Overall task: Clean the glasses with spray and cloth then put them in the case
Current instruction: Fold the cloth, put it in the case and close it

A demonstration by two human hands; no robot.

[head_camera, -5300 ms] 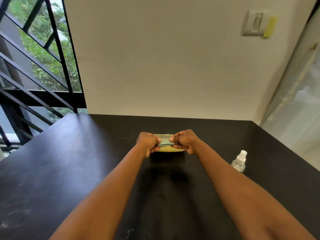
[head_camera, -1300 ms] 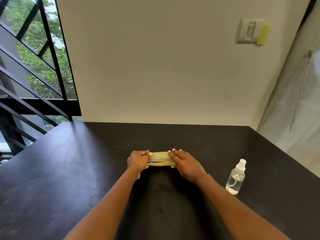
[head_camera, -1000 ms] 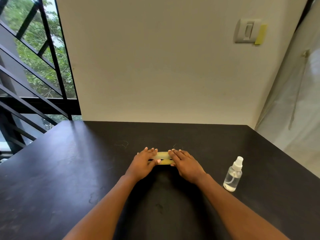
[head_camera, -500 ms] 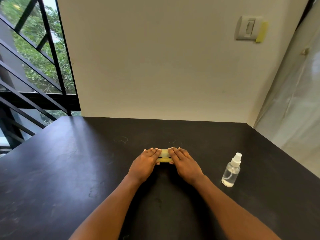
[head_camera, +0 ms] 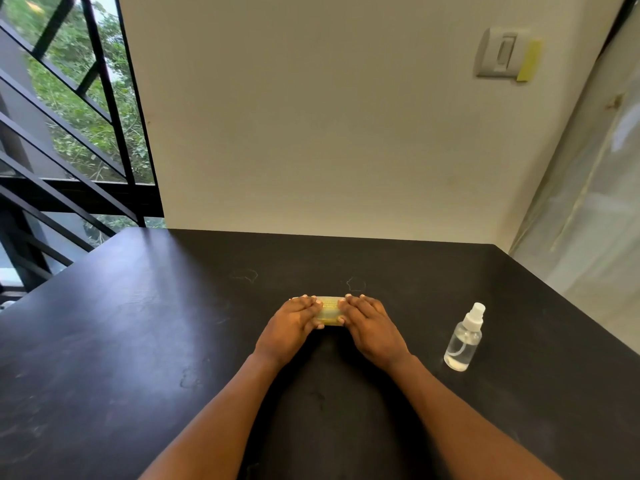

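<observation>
Both the left hand (head_camera: 290,323) and right hand (head_camera: 372,325) press flat-fingered on the closed yellow case (head_camera: 328,310), left of the spray bottle (head_camera: 464,339). Glasses presumably inside; task looks nearly finished.

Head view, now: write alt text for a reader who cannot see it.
Two hands, left and right, press flat with straight fingers on a yellow case lying on a black table. A clear spray bottle stands upright to the right, apart from the hands. Behind are a pale wall with a switch and a window at left.
</observation>
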